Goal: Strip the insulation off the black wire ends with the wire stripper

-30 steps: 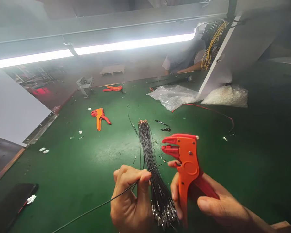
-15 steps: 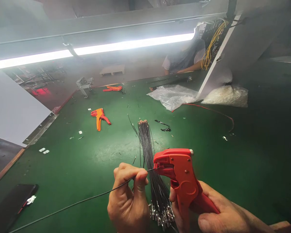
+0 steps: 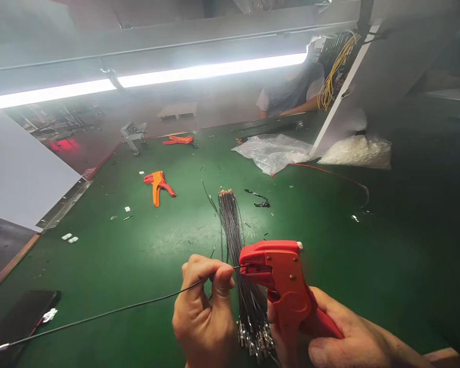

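pliers (image 3: 287, 280) are sitting lower and lefter than 1s ago, right hand (image 3: 348, 329) gripping, left hand (image 3: 204, 312) pinching the wire (image 3: 138, 304) running rightward into their mouth (image 3: 257, 275).

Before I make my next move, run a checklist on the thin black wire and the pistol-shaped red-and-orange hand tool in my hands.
1. Left hand pinching the thin black wire near its end: ok.
2. Right hand gripping the pistol-shaped red-and-orange hand tool: ok.
3. Wire end between the tool's jaws: ok.
4. Condition of the wire's tip: cannot tell, the jaws obscure it.
5. Tool clear of the long bundle of black wires: cannot tell, it overlaps the bundle in view.
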`<action>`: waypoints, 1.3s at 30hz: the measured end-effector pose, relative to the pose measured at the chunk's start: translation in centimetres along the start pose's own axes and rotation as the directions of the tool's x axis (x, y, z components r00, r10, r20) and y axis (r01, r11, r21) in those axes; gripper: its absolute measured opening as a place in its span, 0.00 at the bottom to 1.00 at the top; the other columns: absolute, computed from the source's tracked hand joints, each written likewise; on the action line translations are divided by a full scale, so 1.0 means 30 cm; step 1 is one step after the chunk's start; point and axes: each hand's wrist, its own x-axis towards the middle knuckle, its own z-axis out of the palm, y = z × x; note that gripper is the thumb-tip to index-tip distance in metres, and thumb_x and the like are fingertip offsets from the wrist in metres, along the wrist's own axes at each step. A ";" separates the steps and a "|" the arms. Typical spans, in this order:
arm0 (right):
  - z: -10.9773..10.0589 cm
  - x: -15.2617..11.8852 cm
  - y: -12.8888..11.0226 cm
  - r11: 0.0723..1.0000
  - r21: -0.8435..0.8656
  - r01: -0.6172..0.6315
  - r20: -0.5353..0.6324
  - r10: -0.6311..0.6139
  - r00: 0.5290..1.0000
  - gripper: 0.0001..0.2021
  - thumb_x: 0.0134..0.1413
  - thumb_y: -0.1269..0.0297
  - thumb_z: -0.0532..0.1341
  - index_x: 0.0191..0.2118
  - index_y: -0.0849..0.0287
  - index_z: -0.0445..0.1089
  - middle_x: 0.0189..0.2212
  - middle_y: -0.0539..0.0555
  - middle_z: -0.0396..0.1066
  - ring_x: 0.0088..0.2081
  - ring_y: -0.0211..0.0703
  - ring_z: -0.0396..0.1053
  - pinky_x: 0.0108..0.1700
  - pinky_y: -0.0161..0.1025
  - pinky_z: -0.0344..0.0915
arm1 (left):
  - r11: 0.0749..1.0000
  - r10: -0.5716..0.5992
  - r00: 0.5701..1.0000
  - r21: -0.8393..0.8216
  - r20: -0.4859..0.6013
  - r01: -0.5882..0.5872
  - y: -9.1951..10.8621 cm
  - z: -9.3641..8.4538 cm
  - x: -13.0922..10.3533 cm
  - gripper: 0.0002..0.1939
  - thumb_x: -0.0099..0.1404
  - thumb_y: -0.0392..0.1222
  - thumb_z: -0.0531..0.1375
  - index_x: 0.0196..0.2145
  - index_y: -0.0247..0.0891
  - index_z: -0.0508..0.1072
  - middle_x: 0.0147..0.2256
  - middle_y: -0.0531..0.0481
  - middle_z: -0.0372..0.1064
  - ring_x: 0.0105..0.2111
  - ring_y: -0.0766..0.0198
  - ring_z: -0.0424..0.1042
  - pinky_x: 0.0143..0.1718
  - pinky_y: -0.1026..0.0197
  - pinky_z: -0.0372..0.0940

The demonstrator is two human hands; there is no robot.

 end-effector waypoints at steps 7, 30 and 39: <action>0.004 0.013 -0.015 0.997 -0.080 0.011 0.016 -0.009 1.000 0.16 0.49 0.58 0.68 0.39 0.61 0.68 0.28 0.50 0.64 0.28 0.36 0.57 0.31 0.32 0.56 | 0.998 -0.011 0.999 -0.066 0.035 0.013 0.003 0.000 0.005 0.09 0.68 0.32 0.58 0.31 0.44 0.71 0.24 0.56 0.62 0.26 0.65 0.62 0.28 0.61 0.58; 0.001 0.019 0.019 0.998 -0.029 0.063 0.062 -0.061 0.996 0.20 0.50 0.51 0.67 0.41 0.62 0.66 0.27 0.50 0.59 0.27 0.35 0.56 0.29 0.34 0.52 | 0.975 -0.176 0.979 -0.122 0.101 0.188 -0.008 -0.020 0.013 0.12 0.69 0.44 0.59 0.27 0.41 0.72 0.24 0.53 0.61 0.25 0.64 0.60 0.30 0.60 0.58; 0.001 0.013 0.010 0.999 -0.036 0.024 -0.004 -0.025 1.000 0.20 0.48 0.48 0.69 0.34 0.63 0.70 0.23 0.49 0.62 0.26 0.34 0.56 0.28 0.32 0.52 | 0.985 -0.147 0.980 -0.071 0.133 0.158 -0.008 -0.027 0.017 0.11 0.70 0.41 0.58 0.28 0.42 0.71 0.24 0.54 0.60 0.27 0.64 0.60 0.34 0.59 0.59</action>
